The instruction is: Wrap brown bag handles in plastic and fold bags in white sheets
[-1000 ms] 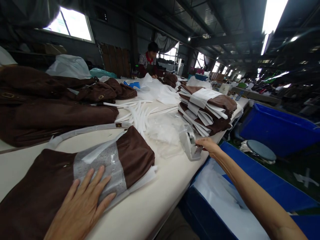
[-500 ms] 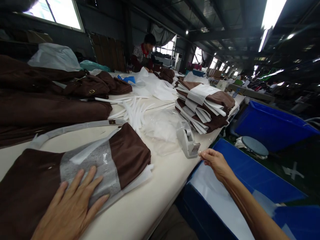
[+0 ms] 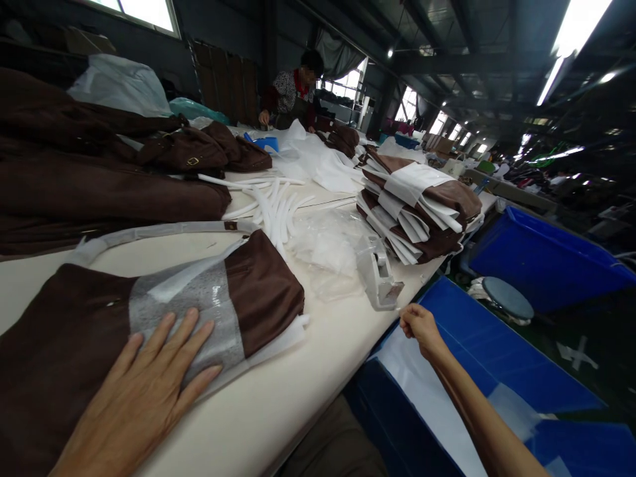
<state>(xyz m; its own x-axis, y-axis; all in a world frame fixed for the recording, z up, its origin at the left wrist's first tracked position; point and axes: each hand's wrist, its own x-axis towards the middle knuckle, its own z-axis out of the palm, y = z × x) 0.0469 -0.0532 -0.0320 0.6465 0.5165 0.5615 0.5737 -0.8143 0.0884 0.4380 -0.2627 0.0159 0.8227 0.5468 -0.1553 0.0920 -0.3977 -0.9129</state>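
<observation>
Heaped at nine o'clock with brown bags (image 3: 104,182); pressing at eight with the left hand (image 3: 144,384), palm down, fingers spread, on the translucent wrap (image 3: 191,298) around a dark brown handbag (image 3: 265,285) lying on the table (image 3: 320,361); strewn toward ten with white tubes (image 3: 272,212); set at four with a tape dispenser (image 3: 379,281); pinching just beside it with the right hand (image 3: 412,321), well apart from the left, impossible to tell whether on anything; stacked between two and three with wrapped bags (image 3: 422,199).
</observation>
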